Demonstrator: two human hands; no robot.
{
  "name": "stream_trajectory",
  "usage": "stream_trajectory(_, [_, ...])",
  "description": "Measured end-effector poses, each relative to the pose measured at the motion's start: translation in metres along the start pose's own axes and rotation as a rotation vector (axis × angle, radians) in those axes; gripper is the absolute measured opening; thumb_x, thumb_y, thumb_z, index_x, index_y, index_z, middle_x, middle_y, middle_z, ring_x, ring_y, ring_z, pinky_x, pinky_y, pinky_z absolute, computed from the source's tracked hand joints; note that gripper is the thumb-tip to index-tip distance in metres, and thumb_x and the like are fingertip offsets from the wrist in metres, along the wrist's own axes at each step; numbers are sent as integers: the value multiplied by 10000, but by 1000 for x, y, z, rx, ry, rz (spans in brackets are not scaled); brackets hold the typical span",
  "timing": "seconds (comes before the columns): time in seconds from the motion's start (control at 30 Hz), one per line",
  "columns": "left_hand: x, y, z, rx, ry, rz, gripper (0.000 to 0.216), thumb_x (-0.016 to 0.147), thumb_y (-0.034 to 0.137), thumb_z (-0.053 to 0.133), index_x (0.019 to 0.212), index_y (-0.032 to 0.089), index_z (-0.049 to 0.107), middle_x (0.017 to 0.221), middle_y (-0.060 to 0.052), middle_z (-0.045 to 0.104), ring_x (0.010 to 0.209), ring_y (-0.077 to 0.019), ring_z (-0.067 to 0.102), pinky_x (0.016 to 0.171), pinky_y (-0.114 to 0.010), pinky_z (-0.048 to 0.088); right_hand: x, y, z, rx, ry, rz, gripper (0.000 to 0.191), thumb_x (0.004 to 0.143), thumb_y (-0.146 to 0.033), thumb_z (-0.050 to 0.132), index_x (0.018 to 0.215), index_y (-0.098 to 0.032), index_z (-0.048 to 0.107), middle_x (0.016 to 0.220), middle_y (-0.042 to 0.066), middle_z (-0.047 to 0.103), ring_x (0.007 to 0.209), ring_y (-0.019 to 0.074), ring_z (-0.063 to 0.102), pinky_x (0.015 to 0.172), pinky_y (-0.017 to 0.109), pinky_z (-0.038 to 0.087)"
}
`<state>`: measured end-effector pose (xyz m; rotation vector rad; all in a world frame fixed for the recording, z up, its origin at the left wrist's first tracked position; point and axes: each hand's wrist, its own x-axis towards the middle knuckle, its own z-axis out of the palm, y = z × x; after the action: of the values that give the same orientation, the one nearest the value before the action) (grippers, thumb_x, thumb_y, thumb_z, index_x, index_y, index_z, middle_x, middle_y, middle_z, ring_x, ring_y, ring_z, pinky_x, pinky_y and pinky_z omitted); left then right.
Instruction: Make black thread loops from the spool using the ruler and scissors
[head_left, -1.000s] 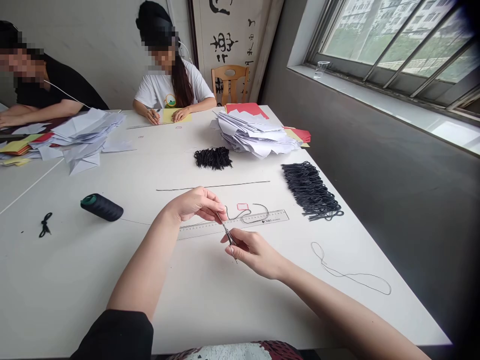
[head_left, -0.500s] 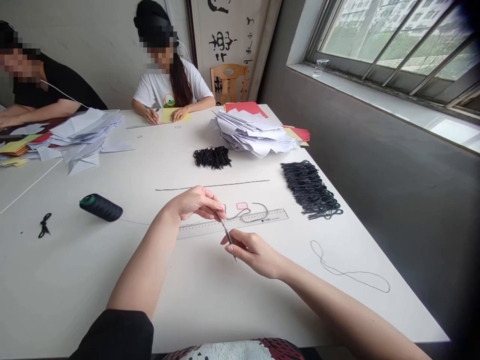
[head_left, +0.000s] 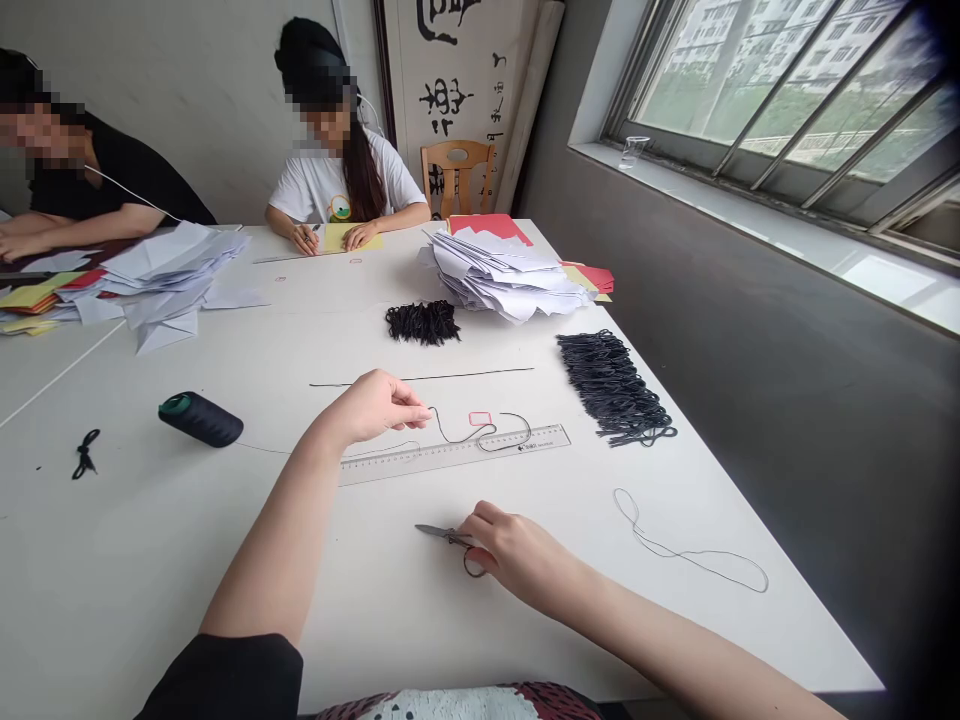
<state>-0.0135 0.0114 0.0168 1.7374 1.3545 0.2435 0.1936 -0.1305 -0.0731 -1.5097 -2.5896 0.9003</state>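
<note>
Between the fingertips of my left hand [head_left: 386, 405] is pinched the end of a thin black cord [head_left: 457, 440], which curls away to the right across a clear ruler [head_left: 450, 455]. My right hand [head_left: 506, 545] has its fingers around the handles of small metal scissors [head_left: 446, 535], low over the table nearer to me, blades pointing left. Part of the handles is hidden by the fingers. Beyond my left hand, a straight black cord [head_left: 480, 375] lies across the table. A black thread spool [head_left: 201, 418] lies on its side at the left, its loose thread running toward the ruler.
Bundled black cord loops [head_left: 615, 388] lie at the right, with a smaller black bundle [head_left: 422, 323] farther back. White papers [head_left: 502, 275] are piled behind them. A loose thread loop [head_left: 690, 553] lies near the right edge. Two people sit across the table [head_left: 360, 640].
The scissors have moved from the left fingertips down toward me, and their blades now point left. My left hand has shifted slightly left, still pinching the cord.
</note>
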Motion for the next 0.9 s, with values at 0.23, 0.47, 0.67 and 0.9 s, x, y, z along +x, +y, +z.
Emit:
stream_trajectory(0.23, [-7,2,-3,-5,91,20,264,752,449,677,721,194,735,787,-45,743,773,-200,674,663,-282,485,14,28,-36,231,234,9,69,903,-191,588,897,-188,656,940,30,620,704,115,591,664,235,450])
stream_trajectory(0.47, [-8,3,-6,-34,66,48,245,802,430,624,785,202,709,874,-43,746,845,-201,683,712,-295,514,69,106,-74,312,511,349,23,820,-199,603,818,-176,600,953,87,577,870,208,562,743,310,440])
stream_trajectory(0.67, [-5,-9,-19,-234,236,17,266,763,443,673,787,180,701,844,-65,741,872,-209,696,765,-311,560,79,123,-68,524,612,297,112,839,-281,540,769,-193,541,886,69,641,774,178,568,690,299,432])
stream_trajectory(0.9, [-18,-50,-44,-294,596,-97,331,649,478,770,796,183,734,775,-56,733,836,-212,703,827,-321,566,62,139,-83,908,810,267,544,719,-579,679,1045,-159,564,955,133,721,803,183,652,654,284,480])
